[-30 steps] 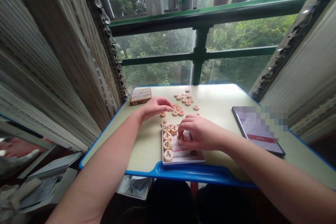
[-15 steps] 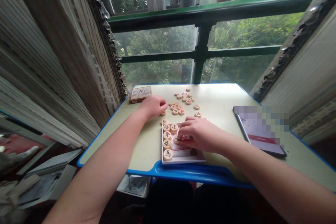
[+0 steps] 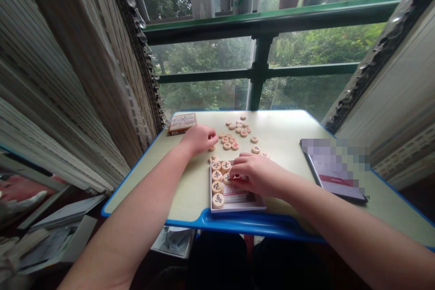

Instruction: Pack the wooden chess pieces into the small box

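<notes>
My right hand (image 3: 253, 171) reaches over a shallow white box (image 3: 238, 209), its fingertips closed on a round wooden Chinese chess piece (image 3: 227, 178) with a black character. Left of that piece, several black-lettered chess pieces (image 3: 218, 200) lie in a column along the box's left side, with another piece (image 3: 225, 166) at the top of the second column. Beyond the box, my left hand (image 3: 202, 139) hovers low at the table's left with its fingers curled. A chess piece (image 3: 212, 148) lies just under its fingertips; whether the fingers hold anything is hidden.
Loose chess pieces with red and black characters (image 3: 235, 146) are scattered past the box. A printed box lid (image 3: 182, 123) lies at the far left of the blue-edged table (image 3: 282, 127). A tablet-like device (image 3: 326, 163) rests on the right. Curtains and a window surround the table.
My right hand has shifted the piece slightly left, nearer the column in the box. My left hand stays nearly where it was. The camera view has moved a little.
</notes>
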Tool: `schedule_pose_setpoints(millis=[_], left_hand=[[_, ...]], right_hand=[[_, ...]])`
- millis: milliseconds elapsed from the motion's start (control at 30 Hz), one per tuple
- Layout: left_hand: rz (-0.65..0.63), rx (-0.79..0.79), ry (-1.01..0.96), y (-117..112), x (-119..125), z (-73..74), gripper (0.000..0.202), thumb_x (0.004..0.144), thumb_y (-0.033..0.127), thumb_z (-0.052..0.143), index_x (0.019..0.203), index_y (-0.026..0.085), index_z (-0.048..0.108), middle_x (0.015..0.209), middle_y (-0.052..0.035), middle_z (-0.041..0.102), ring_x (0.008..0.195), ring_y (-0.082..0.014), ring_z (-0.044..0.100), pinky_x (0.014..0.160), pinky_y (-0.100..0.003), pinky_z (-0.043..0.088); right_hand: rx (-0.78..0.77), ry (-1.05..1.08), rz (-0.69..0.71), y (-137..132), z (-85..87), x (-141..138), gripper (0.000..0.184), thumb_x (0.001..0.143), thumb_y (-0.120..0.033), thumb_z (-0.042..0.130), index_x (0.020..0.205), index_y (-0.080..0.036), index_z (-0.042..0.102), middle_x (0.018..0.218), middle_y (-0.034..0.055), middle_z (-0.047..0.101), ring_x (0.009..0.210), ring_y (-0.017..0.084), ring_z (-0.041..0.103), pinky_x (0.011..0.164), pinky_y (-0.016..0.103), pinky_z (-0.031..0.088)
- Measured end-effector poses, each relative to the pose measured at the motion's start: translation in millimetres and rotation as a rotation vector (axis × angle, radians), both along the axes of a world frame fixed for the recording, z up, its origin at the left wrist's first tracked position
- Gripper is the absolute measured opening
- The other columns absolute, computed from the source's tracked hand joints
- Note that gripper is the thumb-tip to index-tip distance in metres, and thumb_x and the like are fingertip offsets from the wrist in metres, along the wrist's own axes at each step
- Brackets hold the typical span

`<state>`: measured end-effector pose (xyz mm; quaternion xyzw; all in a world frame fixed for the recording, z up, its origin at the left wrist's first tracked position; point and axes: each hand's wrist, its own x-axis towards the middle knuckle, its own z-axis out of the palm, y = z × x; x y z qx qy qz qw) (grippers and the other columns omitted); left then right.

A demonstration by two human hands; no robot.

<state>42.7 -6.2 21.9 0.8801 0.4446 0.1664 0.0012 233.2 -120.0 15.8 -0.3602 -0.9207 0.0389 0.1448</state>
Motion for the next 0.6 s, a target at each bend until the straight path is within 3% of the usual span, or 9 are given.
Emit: schedule_pose_setpoints(millis=[433,600], left_hand=[[-0.035,0.021,0.047,1.6,-0.2,-1.6,0.036,0.082,0.039,0.045,0.068,0.015,0.068,0.069,-0.0077,0.067,0.06,-0.0151,0.05,0.057,-0.028,0.03],[-0.023,0.012,0.072,1.6,-0.4,-0.7,0.037,0.082,0.039,0.044,0.069,0.016,0.068,0.069,-0.0077,0.067,0.06,-0.0153,0.051,0.057,-0.027,0.03]], right_hand=[[0.019,-0.008,-0.006,0.6,0.9,-1.4,0.008,0.08,-0.021,0.061,0.078,-0.019,0.068,0.073,0.0037,0.064,0.07,0.015,0.053,0.062,0.026,0.038],[0.044,0.045,-0.014,0.7,4.4,1.7,0.012,0.074,-0.011,0.061,0.081,-0.019,0.068,0.075,0.003,0.065,0.07,0.014,0.054,0.063,0.025,0.039]])
